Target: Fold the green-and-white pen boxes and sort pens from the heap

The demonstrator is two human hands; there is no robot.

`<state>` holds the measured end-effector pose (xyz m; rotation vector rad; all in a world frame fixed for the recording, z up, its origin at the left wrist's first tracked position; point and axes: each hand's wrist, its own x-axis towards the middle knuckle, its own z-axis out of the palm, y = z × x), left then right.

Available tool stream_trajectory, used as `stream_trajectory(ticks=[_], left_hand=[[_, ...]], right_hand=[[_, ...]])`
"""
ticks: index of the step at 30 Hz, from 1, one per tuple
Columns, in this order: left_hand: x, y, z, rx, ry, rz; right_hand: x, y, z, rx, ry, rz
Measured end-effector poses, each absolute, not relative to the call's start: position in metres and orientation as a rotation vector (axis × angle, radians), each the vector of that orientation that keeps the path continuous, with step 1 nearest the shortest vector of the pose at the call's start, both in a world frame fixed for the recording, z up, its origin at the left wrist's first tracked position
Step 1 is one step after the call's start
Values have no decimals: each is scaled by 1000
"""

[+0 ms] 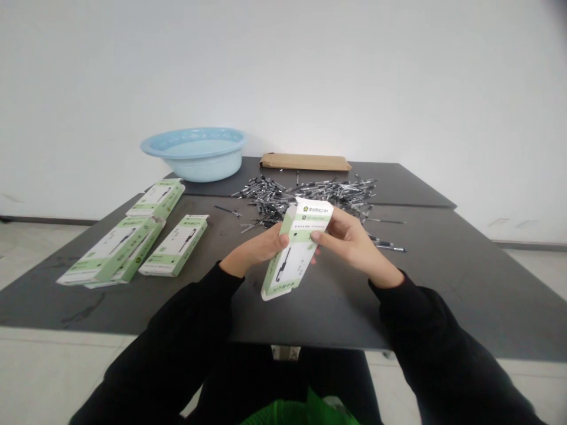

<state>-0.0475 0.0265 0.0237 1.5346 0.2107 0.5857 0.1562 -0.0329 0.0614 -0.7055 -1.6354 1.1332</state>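
Note:
Between my two hands, tilted above the near part of the table, is a white and green carton point(296, 251) with a picture of a pen-like item on its front. My left hand point(264, 242) grips its left edge, thumb on the front. On the right side my right hand point(349, 242) holds it, its thumb pressed on the front near the top. A flap stands out at the carton's upper end. Behind it lies a loose heap of black and clear pens point(339, 193), partly hidden by the carton and my hands.
Several similar cartons lie at the left, among them a single carton point(176, 245) and a stacked carton point(108, 248). A light blue basin point(201, 165) stands at the back left. A flat brown cardboard piece point(305, 162) lies at the back of the dark table point(456, 283), before a white wall.

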Motion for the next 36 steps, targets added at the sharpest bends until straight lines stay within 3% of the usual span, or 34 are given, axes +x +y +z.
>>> stream_trajectory(ticks=[8, 24, 36], left_hand=[[-50, 13, 41, 1641, 387, 742], [-46, -7, 64, 2559, 943, 1157], [-43, -9, 55, 2462, 913, 1319]], right_hand=[[147, -33, 58, -681, -1545, 978], [161, -42, 67, -722, -1688, 797], [154, -28, 54, -706, -1383, 1436]])
